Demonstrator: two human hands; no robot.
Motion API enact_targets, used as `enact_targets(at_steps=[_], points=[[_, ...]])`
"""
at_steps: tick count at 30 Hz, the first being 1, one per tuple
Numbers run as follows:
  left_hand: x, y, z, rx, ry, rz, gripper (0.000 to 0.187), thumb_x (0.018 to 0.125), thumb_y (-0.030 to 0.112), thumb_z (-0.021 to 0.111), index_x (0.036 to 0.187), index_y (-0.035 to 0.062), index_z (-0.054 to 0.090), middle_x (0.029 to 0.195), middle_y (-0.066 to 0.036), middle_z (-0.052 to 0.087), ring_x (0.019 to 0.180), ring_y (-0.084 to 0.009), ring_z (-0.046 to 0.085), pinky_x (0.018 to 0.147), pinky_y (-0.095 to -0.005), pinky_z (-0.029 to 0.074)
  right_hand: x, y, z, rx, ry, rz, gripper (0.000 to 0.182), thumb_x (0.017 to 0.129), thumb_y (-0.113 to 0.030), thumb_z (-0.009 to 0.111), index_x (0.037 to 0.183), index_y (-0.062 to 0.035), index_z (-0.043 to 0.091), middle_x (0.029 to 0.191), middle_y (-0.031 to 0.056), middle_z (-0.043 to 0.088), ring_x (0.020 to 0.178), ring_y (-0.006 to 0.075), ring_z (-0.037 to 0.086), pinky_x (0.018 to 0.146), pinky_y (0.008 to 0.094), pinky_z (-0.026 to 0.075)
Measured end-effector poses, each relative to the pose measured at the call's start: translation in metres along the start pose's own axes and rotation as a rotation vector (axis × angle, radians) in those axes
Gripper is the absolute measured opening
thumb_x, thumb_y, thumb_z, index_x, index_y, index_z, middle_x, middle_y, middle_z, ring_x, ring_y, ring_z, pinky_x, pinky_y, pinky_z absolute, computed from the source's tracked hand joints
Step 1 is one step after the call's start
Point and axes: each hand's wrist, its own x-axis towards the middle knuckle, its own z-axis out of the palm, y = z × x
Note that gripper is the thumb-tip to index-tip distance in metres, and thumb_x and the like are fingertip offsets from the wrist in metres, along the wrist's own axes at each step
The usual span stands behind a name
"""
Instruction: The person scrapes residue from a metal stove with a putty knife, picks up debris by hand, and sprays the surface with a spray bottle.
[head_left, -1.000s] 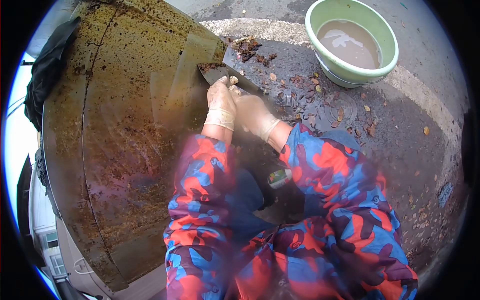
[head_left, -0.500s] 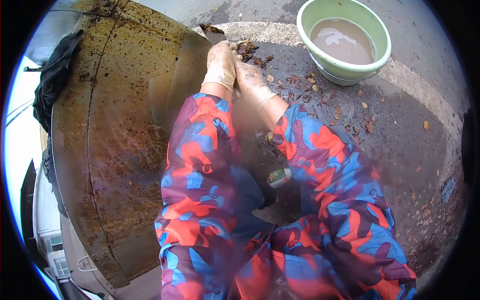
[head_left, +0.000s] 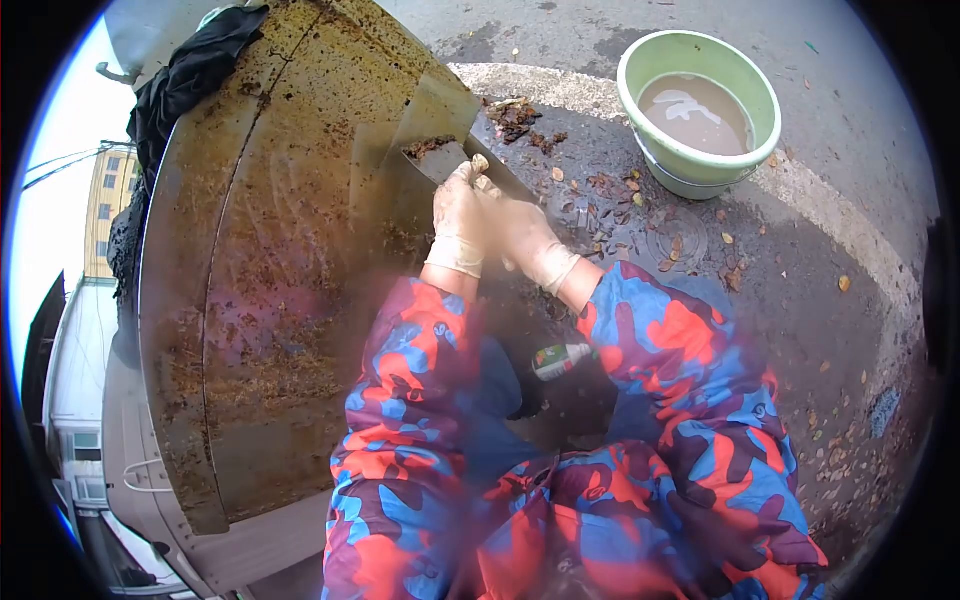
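Both hands wear thin, soiled pale gloves and are closed together around a scraper (head_left: 440, 164). Its flat grey blade points up and left, with brown grime heaped along the edge. My left hand (head_left: 458, 218) grips just behind the blade, fingers wrapped. Close beside it, my right hand (head_left: 524, 240) is closed at the handle, which the gloves hide. The blade lies over the upper right part of a large flat metal panel (head_left: 290, 230), coated with greasy brown dirt and split by a long dark seam. Some paler strips show near the blade.
A light green bucket (head_left: 652, 150) of murky water stands on the wet ground at upper right. Scraped-off brown clumps (head_left: 513, 118) and fallen leaves lie nearby. A white-and-green container (head_left: 560, 361) is below my right forearm. Black cloth (head_left: 195, 75) hangs over the panel's upper left edge.
The scraper has come from beyond the panel's right edge, near the ground clumps, back over the panel. Its blade now shows more fully. The view has shifted slightly.
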Motion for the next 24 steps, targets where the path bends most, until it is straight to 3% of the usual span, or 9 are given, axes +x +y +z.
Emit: enact_targets(at_steps=[3, 7, 9, 11, 13, 15, 19, 21, 24], points=[[-0.019, 0.018, -0.01, -0.023, 0.021, 0.048, 0.02, 0.087, 0.023, 0.05, 0.088, 0.0055, 0.06, 0.061, -0.001, 0.047, 0.052, -0.0138, 0.047, 0.048, -0.0277, 0.039, -0.018, -0.034, 0.003, 0.103, -0.137, -0.047, 0.038, 0.088, -0.042, 0.052, 0.077, -0.0061, 0.057, 0.053, -0.0004, 0.048, 0.04, 0.011, 0.043, 0.037, 0.0258, 0.033], [-0.042, 0.032, -0.022, -0.07, 0.006, 0.099, 0.021, 0.088, 0.025, 0.053, 0.092, 0.0072, 0.063, 0.066, -0.001, 0.05, 0.054, -0.0148, 0.047, 0.051, -0.0295, 0.042, -0.018, -0.017, 0.026, 0.286, -0.208, -0.181, 0.033, 0.087, -0.04, 0.054, 0.081, -0.0068, 0.055, 0.054, -0.0017, 0.045, 0.044, 0.0091, 0.043, 0.039, 0.0243, 0.032], [-0.04, 0.032, -0.024, 0.017, 0.105, 0.091, 0.022, 0.089, 0.025, 0.051, 0.093, 0.0084, 0.064, 0.069, -0.001, 0.051, 0.057, -0.0149, 0.048, 0.053, -0.029, 0.043, -0.02, -0.01, 0.035, 0.201, -0.137, -0.287, 0.032, 0.086, -0.038, 0.056, 0.079, -0.0068, 0.054, 0.054, -0.0014, 0.046, 0.044, 0.009, 0.044, 0.039, 0.0244, 0.033], [-0.023, 0.024, -0.039, -0.19, 0.075, -0.003, 0.024, 0.092, 0.02, 0.042, 0.093, 0.0016, 0.058, 0.073, -0.008, 0.053, 0.057, -0.0176, 0.049, 0.053, -0.03, 0.044, -0.023, -0.015, 0.037, 0.108, -0.03, -0.156, 0.031, 0.085, -0.037, 0.058, 0.077, -0.0072, 0.055, 0.056, -0.0006, 0.048, 0.045, 0.0084, 0.046, 0.039, 0.0242, 0.033], [-0.014, 0.022, -0.044, -0.208, 0.053, -0.008, 0.023, 0.091, 0.019, 0.041, 0.094, 0.0007, 0.055, 0.073, -0.011, 0.054, 0.056, -0.0196, 0.049, 0.052, -0.032, 0.045, -0.003, 0.008, 0.049, 0.099, 0.061, -0.304, 0.031, 0.082, -0.036, 0.061, 0.077, -0.0048, 0.058, 0.058, 0.0032, 0.052, 0.05, 0.0111, 0.05, 0.045, 0.0266, 0.038], [-0.009, 0.024, -0.044, -0.159, 0.058, 0.027, 0.024, 0.089, 0.023, 0.048, 0.095, 0.0037, 0.061, 0.08, -0.004, 0.056, 0.063, -0.0146, 0.05, 0.058, -0.0271, 0.044, 0.009, 0.009, 0.052, -0.229, 0.318, -0.636, 0.033, 0.08, -0.034, 0.062, 0.077, -0.0016, 0.061, 0.06, 0.0075, 0.055, 0.056, 0.0139, 0.053, 0.053, 0.0294, 0.041], [0.001, 0.035, -0.034, -0.21, 0.115, 0.023, 0.02, 0.088, 0.019, 0.049, 0.094, 0.0023, 0.059, 0.082, -0.006, 0.058, 0.061, -0.0152, 0.048, 0.056, -0.0278, 0.044, 0.013, -0.008, 0.044, 0.04, 0.242, -0.538, 0.035, 0.079, -0.034, 0.063, 0.075, 0.0004, 0.062, 0.062, 0.0101, 0.057, 0.061, 0.0161, 0.055, 0.058, 0.0307, 0.042], [0.005, 0.044, -0.027, -0.272, 0.074, -0.024, 0.017, 0.087, 0.017, 0.05, 0.092, 0.0029, 0.057, 0.078, -0.007, 0.056, 0.058, -0.0158, 0.048, 0.053, -0.0286, 0.044, 0.019, -0.02, 0.036, -0.034, 0.143, -0.301, 0.037, 0.08, -0.035, 0.061, 0.073, 0.0008, 0.062, 0.06, 0.0098, 0.057, 0.06, 0.0157, 0.055, 0.057, 0.0301, 0.041], [0.01, 0.058, -0.011, -0.263, 0.065, -0.073, 0.018, 0.087, 0.019, 0.049, 0.089, 0.0021, 0.055, 0.065, -0.006, 0.05, 0.051, -0.0164, 0.045, 0.048, -0.0273, 0.041, 0.026, -0.034, 0.024, 0.007, 0.112, -0.293, 0.039, 0.08, -0.038, 0.061, 0.067, -0.0014, 0.061, 0.055, 0.0063, 0.054, 0.048, 0.0143, 0.051, 0.047, 0.029, 0.039]])
